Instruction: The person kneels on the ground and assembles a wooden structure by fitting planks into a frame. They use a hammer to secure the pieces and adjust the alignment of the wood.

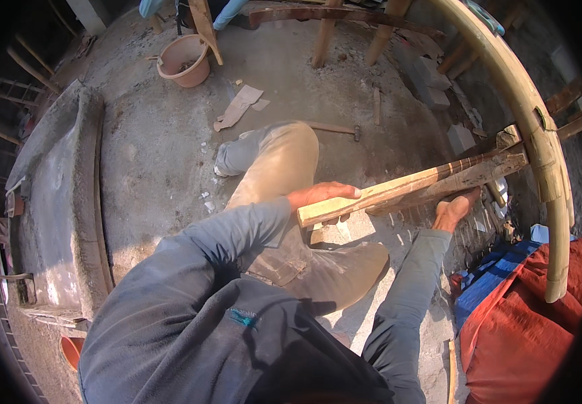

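My left hand (323,194) is closed around the near end of a pale wooden beam (399,186), thumb on top and fingertips showing below. The beam slants up to the right. Along its lower side lies a greyer wooden plank (453,180), reaching toward a bamboo pole. My right hand (455,209) is closed at the underside of this plank, its fingers partly hidden. Past my bent knee, a hammer (356,132) rests on the concrete floor, its wooden handle partly behind my leg.
A curved bamboo pole (548,145) stands close on the right, above red cloth (527,330) and a blue sheet (490,279). Ahead are a pink basin (184,62), torn brown paper (238,108) and pale blocks (432,84). A raised concrete slab edge (89,202) runs along the left.
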`<act>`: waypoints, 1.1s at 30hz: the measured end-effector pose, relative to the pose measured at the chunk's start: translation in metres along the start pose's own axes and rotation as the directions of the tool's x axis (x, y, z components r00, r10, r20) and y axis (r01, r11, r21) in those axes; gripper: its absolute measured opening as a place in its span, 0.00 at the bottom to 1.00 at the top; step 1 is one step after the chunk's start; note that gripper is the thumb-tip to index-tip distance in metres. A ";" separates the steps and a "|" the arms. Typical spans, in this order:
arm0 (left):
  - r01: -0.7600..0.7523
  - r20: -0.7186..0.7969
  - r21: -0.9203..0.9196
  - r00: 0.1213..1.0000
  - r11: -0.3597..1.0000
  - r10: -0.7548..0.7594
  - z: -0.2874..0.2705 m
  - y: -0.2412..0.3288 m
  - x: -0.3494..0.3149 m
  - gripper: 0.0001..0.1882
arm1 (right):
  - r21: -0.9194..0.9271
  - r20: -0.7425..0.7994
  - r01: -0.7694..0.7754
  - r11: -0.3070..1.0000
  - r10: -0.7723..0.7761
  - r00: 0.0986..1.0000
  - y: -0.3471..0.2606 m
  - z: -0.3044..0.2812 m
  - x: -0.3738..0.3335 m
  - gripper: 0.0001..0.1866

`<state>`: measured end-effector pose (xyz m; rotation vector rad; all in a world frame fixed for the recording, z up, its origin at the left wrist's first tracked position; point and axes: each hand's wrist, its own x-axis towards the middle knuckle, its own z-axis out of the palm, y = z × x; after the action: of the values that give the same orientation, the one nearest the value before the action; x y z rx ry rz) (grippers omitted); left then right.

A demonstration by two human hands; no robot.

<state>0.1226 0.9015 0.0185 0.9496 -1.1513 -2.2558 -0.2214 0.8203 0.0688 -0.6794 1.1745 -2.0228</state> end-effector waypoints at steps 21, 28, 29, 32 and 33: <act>-0.024 0.159 -0.031 0.987 0.999 0.029 -0.002 0.009 0.013 0.39 | 0.054 -0.173 0.141 0.989 -0.130 0.976 0.030 -0.024 0.014 0.31; -0.080 0.325 -0.135 0.938 0.988 0.120 -0.020 -0.011 0.028 0.47 | 0.006 -0.196 0.154 0.988 -0.149 0.969 0.032 -0.016 0.009 0.30; -0.130 0.306 -0.105 0.939 0.986 0.157 -0.015 -0.001 0.025 0.47 | -0.044 -0.135 0.184 0.982 -0.189 0.973 0.029 -0.023 0.007 0.30; -0.149 0.380 -0.142 0.905 0.979 0.193 -0.018 -0.022 0.037 0.48 | 0.086 -0.162 0.108 0.990 -0.094 0.982 0.023 -0.035 0.005 0.26; -0.153 0.385 -0.157 0.900 0.976 0.203 -0.016 -0.024 0.039 0.49 | 0.111 -0.137 0.055 0.992 -0.039 0.990 0.017 -0.040 0.005 0.24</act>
<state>0.1066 0.8821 -0.0223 0.3218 -1.1875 -2.3974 -0.2486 0.8313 0.0364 -0.5251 1.1167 -2.1866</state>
